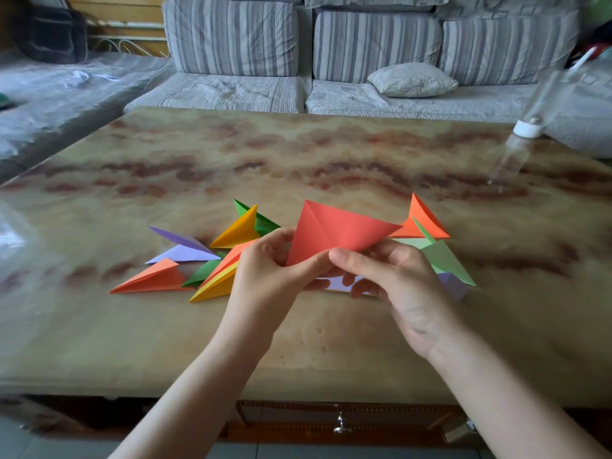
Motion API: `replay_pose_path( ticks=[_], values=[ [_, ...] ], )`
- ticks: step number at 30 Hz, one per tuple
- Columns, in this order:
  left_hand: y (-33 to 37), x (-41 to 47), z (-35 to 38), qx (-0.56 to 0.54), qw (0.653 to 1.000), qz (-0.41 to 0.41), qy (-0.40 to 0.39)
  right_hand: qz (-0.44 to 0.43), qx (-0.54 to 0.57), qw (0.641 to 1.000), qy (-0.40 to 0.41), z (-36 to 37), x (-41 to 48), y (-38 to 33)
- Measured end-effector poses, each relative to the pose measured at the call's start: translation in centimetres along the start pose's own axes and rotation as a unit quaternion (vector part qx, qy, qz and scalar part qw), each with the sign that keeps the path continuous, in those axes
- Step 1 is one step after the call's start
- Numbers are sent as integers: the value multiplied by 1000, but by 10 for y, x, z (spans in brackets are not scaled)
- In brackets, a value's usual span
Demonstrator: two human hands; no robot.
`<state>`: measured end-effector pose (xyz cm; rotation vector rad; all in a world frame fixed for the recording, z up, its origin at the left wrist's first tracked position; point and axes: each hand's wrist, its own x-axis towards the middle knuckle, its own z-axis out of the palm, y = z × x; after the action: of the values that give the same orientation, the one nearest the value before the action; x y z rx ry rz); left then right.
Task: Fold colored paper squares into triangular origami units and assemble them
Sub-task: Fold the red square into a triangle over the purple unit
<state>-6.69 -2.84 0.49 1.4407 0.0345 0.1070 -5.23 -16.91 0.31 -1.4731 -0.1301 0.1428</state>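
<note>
Head view: left hand [271, 273] and right hand [402, 283] each keep a closed grip on the red paper [334, 231], held above the middle of the worktop [298, 154], probably to fold it freely. Folded units [159, 279] lie around it.

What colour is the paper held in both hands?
Red paper, clearest in the head view.

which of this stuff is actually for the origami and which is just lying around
For the job:
red paper, pinched by left hand and right hand
folded pieces on the table: purple unit, yellow unit, orange unit, green unit

Just lying about:
clear bottle
pillow on the sofa
</note>
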Motion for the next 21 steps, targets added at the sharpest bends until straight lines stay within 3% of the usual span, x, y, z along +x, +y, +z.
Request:
replay_pose_path(
  ticks=[9,21],
  values=[
    [1,-1,3,-10,1000,20,14,20,47,998,23,2,2,-1],
    [5,-2,4,-8,999,38,19,8,77,990,117,-15,8,-11]
  ],
)
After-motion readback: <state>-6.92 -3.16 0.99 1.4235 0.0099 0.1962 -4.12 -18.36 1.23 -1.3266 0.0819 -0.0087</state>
